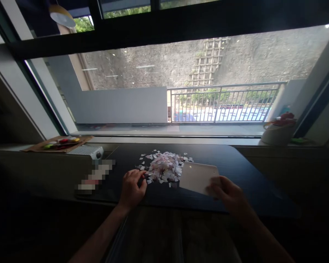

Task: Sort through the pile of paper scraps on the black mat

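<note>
A heap of small cut paper pieces (166, 165), white and pale pink, lies on the dark table with loose bits scattered around it. At its left edge rests my left hand (133, 186), fingers loosely bent and the thumb apart, with nothing visible in it. My right hand (226, 190) grips a pale, flat rectangular card (199, 177) by its right end, between thumb and fingers. The card is tilted up, and its left edge is at the right side of the heap, covering part of it. Whether it touches the paper I cannot tell.
The dark table (222, 155) stands against a window sill. On its left lies a pixelated item (95, 177) beside a white ridged box with a knob (89, 151). A brown board (57, 143) holds colourful things. On the sill at right stands a white jug-like container (278, 131).
</note>
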`<state>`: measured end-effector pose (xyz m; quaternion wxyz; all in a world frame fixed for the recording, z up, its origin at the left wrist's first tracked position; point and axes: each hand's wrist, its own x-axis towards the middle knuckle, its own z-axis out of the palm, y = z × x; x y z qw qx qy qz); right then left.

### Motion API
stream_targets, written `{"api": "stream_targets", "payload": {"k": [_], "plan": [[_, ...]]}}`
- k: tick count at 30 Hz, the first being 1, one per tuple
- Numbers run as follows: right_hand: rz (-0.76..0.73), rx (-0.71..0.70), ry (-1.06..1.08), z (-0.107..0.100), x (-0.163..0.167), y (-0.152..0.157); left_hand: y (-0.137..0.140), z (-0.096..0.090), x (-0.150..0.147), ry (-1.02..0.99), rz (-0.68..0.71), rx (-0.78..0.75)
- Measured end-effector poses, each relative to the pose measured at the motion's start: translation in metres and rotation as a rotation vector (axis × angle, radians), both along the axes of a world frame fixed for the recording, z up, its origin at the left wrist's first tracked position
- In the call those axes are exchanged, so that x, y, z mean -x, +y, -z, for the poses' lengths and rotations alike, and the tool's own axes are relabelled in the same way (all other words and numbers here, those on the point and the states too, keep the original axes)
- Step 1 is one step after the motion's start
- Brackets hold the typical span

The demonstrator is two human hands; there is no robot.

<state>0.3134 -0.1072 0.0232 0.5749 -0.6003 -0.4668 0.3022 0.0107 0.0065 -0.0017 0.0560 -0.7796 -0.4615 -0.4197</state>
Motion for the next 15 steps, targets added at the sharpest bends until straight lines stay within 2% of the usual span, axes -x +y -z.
{"api": "stream_targets", "payload": {"k": [6, 12, 15], "plan": [[-0.088, 0.026, -0.151, -0.001, 0.009, 0.012, 0.001, 0.001, 0.000, -0.013, 0.001, 0.010], [-0.014, -0.005, -0.183, -0.007, -0.001, -0.001, 0.000, 0.000, 0.000, -0.016, 0.001, 0.009], [0.002, 0.029, -0.206, -0.006, 0.000, -0.002, 0.000, 0.000, 0.000, -0.008, -0.008, 0.012]]}}
